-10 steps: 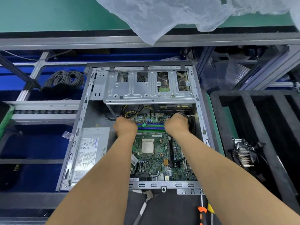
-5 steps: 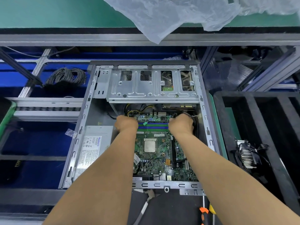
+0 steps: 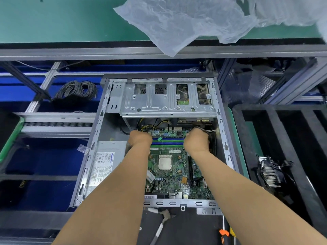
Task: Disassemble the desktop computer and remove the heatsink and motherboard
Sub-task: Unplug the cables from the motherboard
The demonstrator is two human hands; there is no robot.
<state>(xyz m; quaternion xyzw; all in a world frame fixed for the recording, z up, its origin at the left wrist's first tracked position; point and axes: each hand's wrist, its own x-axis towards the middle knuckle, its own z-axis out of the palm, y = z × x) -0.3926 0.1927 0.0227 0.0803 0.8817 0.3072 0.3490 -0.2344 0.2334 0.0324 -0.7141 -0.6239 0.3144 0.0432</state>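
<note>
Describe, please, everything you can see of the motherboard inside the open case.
The motherboard is a green circuit board lying flat on the floor of the open computer case, right of the grey power supply. Its square silver CPU sits bare, with no heatsink over it. Blue and green memory slots run across its far part. Small chips and connectors cover its near part. The left hand and right hand rest fisted at the slots' ends.

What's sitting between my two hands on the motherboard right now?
In the head view, the blue and green memory slots span the gap between the left hand and the right hand, on the motherboard.
</note>
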